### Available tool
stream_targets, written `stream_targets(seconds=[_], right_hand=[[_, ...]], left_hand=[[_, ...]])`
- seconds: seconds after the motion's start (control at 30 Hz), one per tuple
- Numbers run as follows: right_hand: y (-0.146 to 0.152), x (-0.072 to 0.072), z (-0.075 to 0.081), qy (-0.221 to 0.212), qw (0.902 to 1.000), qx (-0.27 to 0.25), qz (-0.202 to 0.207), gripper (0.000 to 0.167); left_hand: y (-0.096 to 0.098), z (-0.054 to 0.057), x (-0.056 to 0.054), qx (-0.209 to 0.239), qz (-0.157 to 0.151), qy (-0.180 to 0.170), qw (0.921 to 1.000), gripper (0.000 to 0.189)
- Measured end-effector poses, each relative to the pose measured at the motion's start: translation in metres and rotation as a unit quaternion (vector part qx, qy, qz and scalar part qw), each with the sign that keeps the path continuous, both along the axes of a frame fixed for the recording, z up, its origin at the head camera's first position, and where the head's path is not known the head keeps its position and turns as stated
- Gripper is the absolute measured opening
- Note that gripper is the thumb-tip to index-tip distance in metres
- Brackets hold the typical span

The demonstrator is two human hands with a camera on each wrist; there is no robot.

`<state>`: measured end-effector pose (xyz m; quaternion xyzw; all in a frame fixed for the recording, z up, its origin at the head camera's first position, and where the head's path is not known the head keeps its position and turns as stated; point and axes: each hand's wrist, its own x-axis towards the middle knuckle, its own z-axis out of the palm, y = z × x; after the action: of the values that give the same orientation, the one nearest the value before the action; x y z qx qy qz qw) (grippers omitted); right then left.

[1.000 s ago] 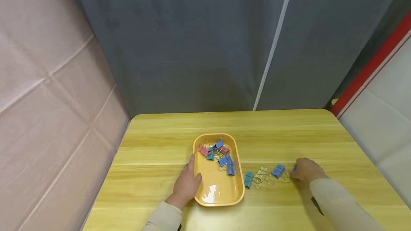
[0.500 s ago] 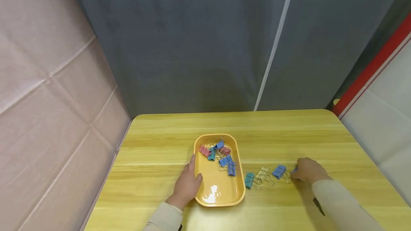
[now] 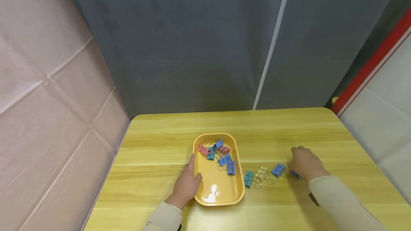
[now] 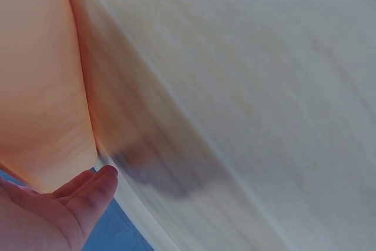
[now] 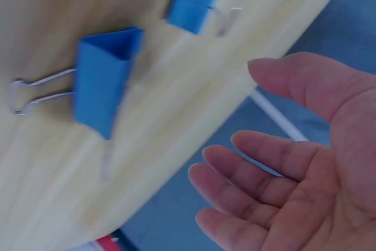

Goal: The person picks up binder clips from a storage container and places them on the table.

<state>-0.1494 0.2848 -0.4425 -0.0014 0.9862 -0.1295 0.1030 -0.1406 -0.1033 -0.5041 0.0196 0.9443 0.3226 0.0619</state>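
Note:
In the head view my left hand (image 3: 186, 185) holds the left side of a yellow tray (image 3: 216, 202), thumb over the rim and fingers along the outer wall. In the left wrist view its fingers (image 4: 88, 198) lie beside the tray wall (image 4: 44, 69). My right hand (image 3: 306, 163) hovers over the table at the right, holding nothing; the right wrist view shows its fingers (image 5: 249, 171) spread loosely. Just below it lies a blue binder clip (image 3: 294, 174), partly hidden by the hand. Left of that is another blue binder clip (image 3: 278, 169).
A yellow binder clip (image 3: 261, 173) and a teal binder clip (image 3: 248, 179) lie between the blue ones and the tray. Several pink, teal and blue binder clips (image 3: 231, 167) are heaped in the tray's far half. A dark panel (image 3: 192, 45) stands behind the wooden table (image 3: 154, 138).
My right hand has let go of the far-right blue binder clip and risen slightly away from it, leaving more of the clip showing. The left hand and the tray have stayed put.

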Motion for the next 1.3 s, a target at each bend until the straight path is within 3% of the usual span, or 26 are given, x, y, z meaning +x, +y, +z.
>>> stream_targets(seconds=[0.33, 0.67, 1.0, 1.3], right_hand=[[-0.045, -0.002, 0.018, 0.058, 0.9976, -0.008, 0.037, 0.055], [-0.08, 0.001, 0.028, 0.059, 0.9928, -0.071, 0.077, 0.058], [-0.111, 0.0, 0.019, 0.076, 0.9816, -0.122, 0.126, 0.061], [-0.131, 0.002, 0.004, 0.104, 0.9715, -0.131, 0.168, 0.06]], left_hand=[[0.001, 0.0, 0.001, 0.001, 0.002, 0.001, 1.0, 0.071], [0.001, -0.001, 0.001, 0.001, 0.002, -0.002, 1.0, 0.071], [0.0, -0.002, 0.0, 0.003, 0.001, 0.004, 1.0, 0.071], [0.0, -0.004, 0.0, 0.005, 0.001, 0.009, 0.9999, 0.071]])
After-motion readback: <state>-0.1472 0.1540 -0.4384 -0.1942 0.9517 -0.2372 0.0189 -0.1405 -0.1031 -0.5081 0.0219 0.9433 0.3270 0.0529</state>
